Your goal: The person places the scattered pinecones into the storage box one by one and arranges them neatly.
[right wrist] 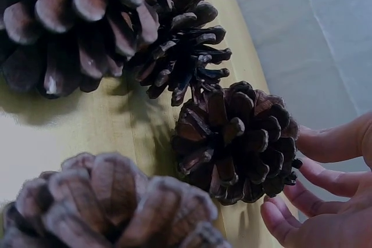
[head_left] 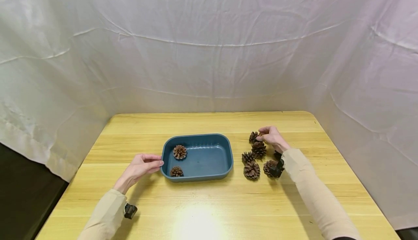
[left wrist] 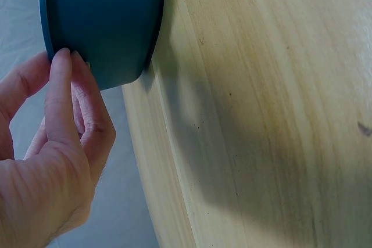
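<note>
No readable text or labels anywhere. Left hand [head_left: 141, 167], fingers curled, fingertips touching the blue tray [head_left: 225, 167] rim at its 9 o'clock. Tray at table [head_left: 202, 211] centre, 2 pinecones inside. 5 loose pinecones at tray's 3 o'clock. Right hand [head_left: 271, 137], fingers loosely curved, touching farthest pinecone [head_left: 253, 137].
</note>
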